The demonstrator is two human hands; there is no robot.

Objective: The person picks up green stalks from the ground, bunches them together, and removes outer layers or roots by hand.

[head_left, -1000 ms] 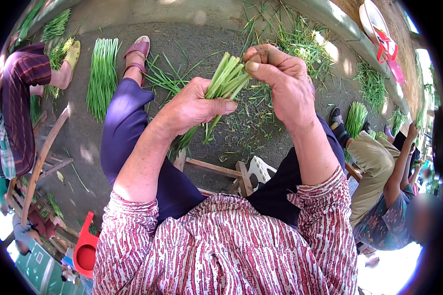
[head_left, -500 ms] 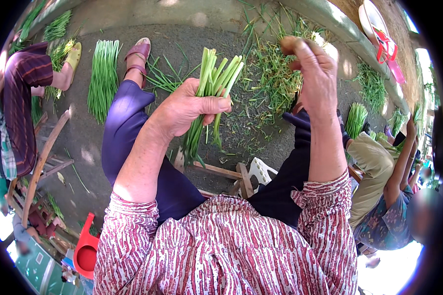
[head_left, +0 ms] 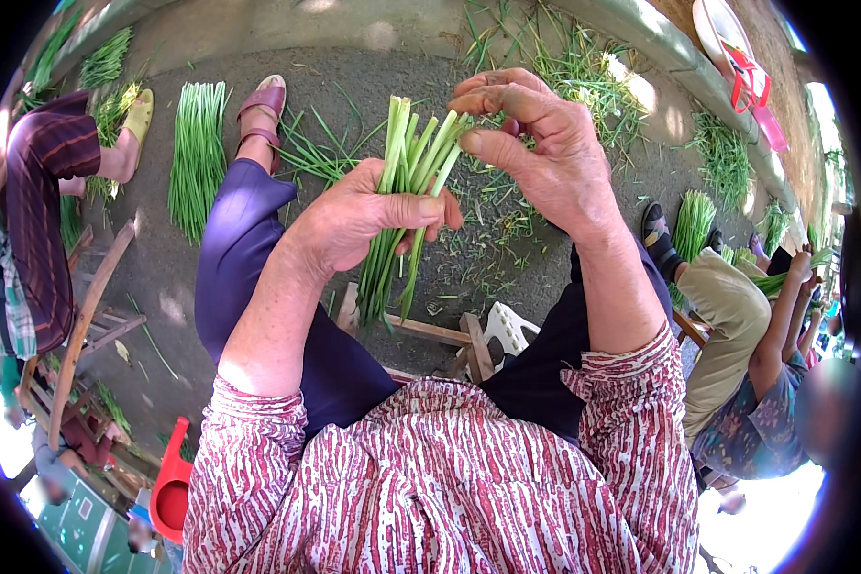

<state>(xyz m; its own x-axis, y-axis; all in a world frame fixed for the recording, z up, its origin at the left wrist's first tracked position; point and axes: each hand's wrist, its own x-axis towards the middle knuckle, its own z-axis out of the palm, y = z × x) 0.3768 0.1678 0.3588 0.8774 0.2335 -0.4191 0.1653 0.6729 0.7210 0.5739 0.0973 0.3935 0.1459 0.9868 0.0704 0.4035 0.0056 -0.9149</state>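
Note:
In my left hand [head_left: 349, 220] is a bunch of long green stalks [head_left: 408, 191], gripped near its middle with pale cut ends upward and darker leaves hanging below. My right hand [head_left: 536, 143] is at the bunch's upper right, thumb and fingers loosely curved and apart, the thumb touching or very near the stalk ends; whether a single stalk lies between them is hard to see. Below my hands is the paved ground [head_left: 488, 273], strewn with loose green trimmings [head_left: 497, 220].
A neat bundle [head_left: 196, 163] lies left of my sandalled foot [head_left: 263, 110]. Co-workers sit left [head_left: 43, 210] and right [head_left: 737, 325]. Around me are wooden seat frames [head_left: 91, 316], a red plastic object [head_left: 170, 497], a white basin [head_left: 717, 33] on the kerb and more greens [head_left: 694, 230].
My right hand first moved away to the upper right, then came back to the stalk ends with fingers more spread. The bunch in my left hand stands more upright than a second ago.

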